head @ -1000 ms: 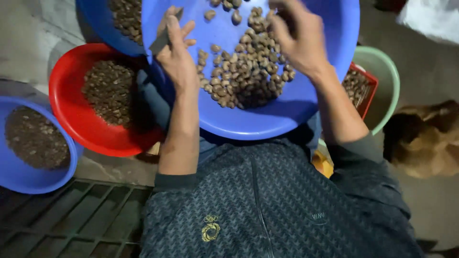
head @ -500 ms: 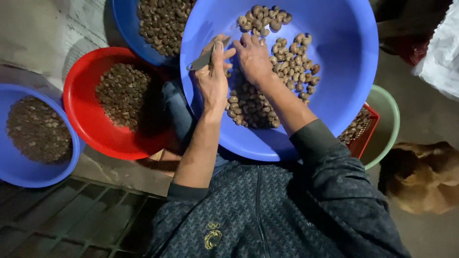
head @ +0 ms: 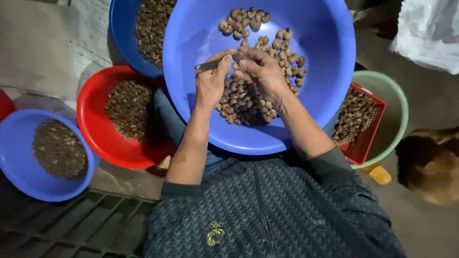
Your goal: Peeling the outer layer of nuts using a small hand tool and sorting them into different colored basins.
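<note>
1. The left hand point(head: 210, 85) is closed around a small grey blade point(head: 208, 65), which lies flat between the thumb and the fingers and points to the left.
2. The right hand point(head: 260, 71) is just beside the left hand, touching it at the fingertips. Its fingers are pinched together on something small, probably one cashew nut point(head: 237, 56), but the nut is mostly hidden, so I cannot say this for sure.
3. Both hands are over the large blue basin point(head: 325, 95), which rests on the person's lap. The nut and the blade are above the middle of this basin.
4. Inside the basin there is a pile of cashew nuts point(head: 246, 102) under the hands, and a smaller group of nuts point(head: 244, 20) lies apart near the far wall.
5. To the left of the lap stands a red bowl point(head: 93, 129) with dark brown nut pieces in it. It touches the edge of the large basin.
6. Further left is a smaller blue bowl point(head: 19, 167) with fine dark material inside.
7. Behind the red bowl, another blue basin point(head: 119, 33) holds more nuts; it is partly covered by the large basin.
8. To the right, a pale green bowl point(head: 397, 114) carries a red mesh basket point(head: 368, 138) with nuts in it.
9. The person wears a dark patterned jacket point(head: 267, 210) with the sleeves pushed up.
10. A brown dog point(head: 430, 165) lies on the floor at the right edge, well apart from the hands.
</note>
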